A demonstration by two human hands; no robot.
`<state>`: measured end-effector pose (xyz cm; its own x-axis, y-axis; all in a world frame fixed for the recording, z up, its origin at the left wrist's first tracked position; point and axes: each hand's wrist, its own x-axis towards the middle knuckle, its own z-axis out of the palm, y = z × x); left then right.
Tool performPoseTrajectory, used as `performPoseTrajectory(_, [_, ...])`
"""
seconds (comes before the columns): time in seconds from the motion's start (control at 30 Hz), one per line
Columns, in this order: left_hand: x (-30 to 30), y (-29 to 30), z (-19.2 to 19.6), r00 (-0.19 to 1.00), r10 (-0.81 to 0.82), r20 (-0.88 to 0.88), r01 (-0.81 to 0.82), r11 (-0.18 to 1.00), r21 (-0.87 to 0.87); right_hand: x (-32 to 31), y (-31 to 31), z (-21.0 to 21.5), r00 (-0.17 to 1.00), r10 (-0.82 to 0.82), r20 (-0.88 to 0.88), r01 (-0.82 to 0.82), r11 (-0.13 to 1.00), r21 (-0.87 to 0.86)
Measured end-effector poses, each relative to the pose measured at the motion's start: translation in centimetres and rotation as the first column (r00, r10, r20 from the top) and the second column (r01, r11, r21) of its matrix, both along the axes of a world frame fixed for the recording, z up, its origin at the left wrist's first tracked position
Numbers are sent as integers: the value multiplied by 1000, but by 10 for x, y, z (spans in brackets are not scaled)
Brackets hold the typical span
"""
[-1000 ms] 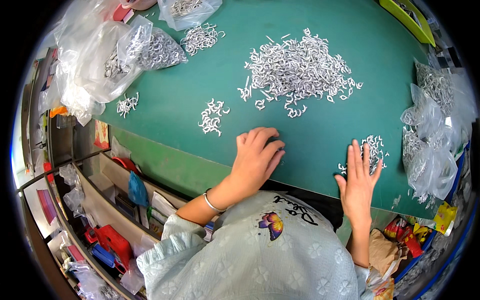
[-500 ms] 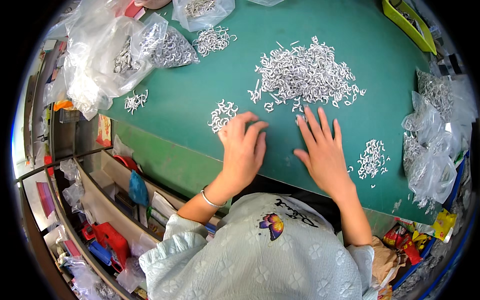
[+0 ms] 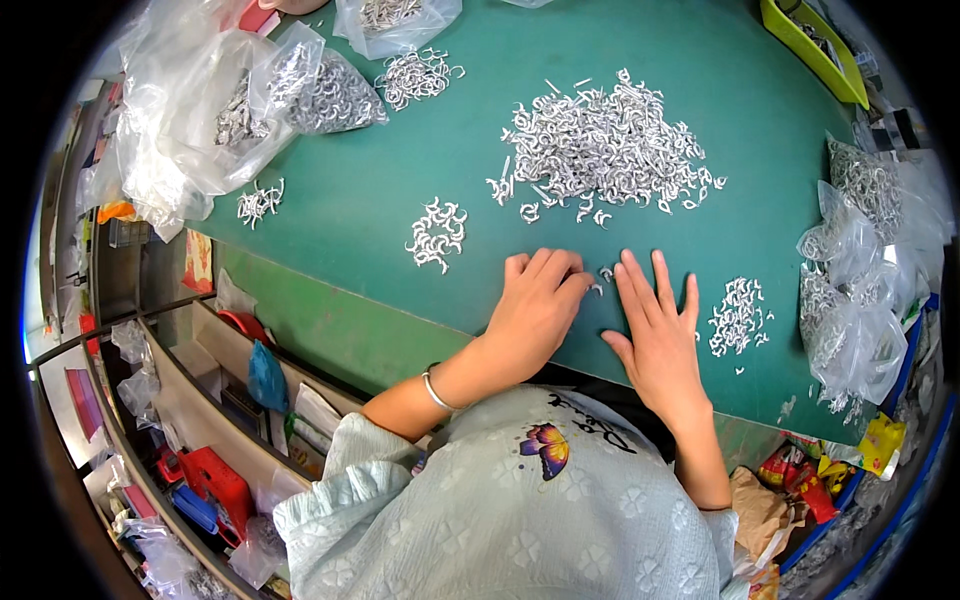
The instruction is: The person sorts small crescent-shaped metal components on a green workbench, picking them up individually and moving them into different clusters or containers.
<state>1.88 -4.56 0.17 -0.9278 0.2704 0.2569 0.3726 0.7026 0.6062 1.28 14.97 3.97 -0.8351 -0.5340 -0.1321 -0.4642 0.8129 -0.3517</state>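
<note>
Nearest to the camera, at 6 o'clock, is the person's pale blue shirt [image 3: 520, 520] with a small butterfly patch [image 3: 546, 447]. From it the two forearms go up to the green table [image 3: 400, 200]. The left hand [image 3: 535, 305] lies palm down, its fingers bent a little and close together, and it wears a thin bracelet [image 3: 434, 391] on the wrist. The right hand [image 3: 655, 325] lies flat just beside it, with fingers spread; neither hand is closed on anything. Between the fingertips of both hands lie a few small white hook pieces [image 3: 603, 274], touching or almost touching the fingers. At 3 o'clock from the right hand there is a small heap of the same pieces [image 3: 738, 315], and at 10 o'clock from the left hand another small heap [image 3: 438, 233]. Farther, at 12 o'clock, is the large pile of white hooks [image 3: 605, 150]. At the right edge, at 3 o'clock, stand clear plastic bags [image 3: 850, 290] filled with pieces, and below them, at 4 o'clock, some red and yellow snack wrappers [image 3: 810, 470]. At the far left, at 10 to 11 o'clock, lie more clear bags [image 3: 220, 110], partly open. At 1 o'clock, far away, a yellow-green tray [image 3: 812, 50] sits at the table edge. Under the table, at 8 o'clock, a red box [image 3: 215, 480] is on a shelf.
</note>
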Motion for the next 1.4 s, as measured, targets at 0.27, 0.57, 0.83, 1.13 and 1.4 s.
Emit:
performPoseTrajectory(0.27, [7,-1,5,994,107,23,-107,994,36,1,-7,-3,999,43,22,-41,996,-77])
performPoseTrajectory(0.57, [5,0,4,998,16,63,-24,992,122,2,6,3,999,46,30,-44,997,-58])
performPoseTrajectory(0.83, [10,-2,10,995,63,76,-68,996,65,6,21,8,998,-54,40,58,992,-108])
performPoseTrajectory(1.13, [14,6,7,998,-17,59,15,1000,27,23,30,8,995,-81,64,82,997,-3])
performPoseTrajectory(1.4, [24,12,9,998,24,61,-31,992,125,33,29,9,990,-76,119,77,997,2])
